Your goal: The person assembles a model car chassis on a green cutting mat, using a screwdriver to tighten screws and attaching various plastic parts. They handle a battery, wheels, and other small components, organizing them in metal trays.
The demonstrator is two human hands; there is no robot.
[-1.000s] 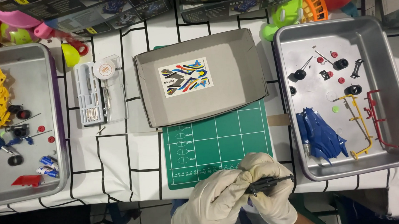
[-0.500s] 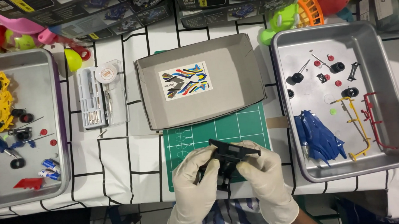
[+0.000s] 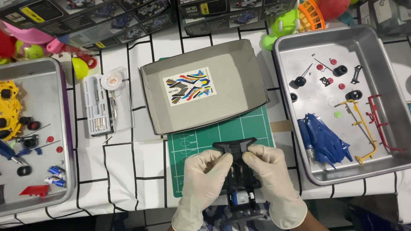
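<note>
My left hand and right hand, both in pale latex gloves, are closed on the two sides of a black plastic model-car chassis, thumbs pressing near its wide front end. The chassis is held over the near edge of the green gridded cutting mat, which serves as landmark below. A small blue-and-silver motor sits in its rear end.

To do this well, I judge the chassis should stay level over the mat, pressure kept even between the thumbs, so any loosened part drops onto the mat.

Beyond the mat lies one shallow grey cardboard box lid bearing one multicoloured sticker sheet. Right of the mat stands one metal tray holding one blue car body shell, one yellow sprue, one red sprue and four black wheels that I can count. Left of the mat is one clear tool case, and further left a second metal tray with one yellow sprue frame.
</note>
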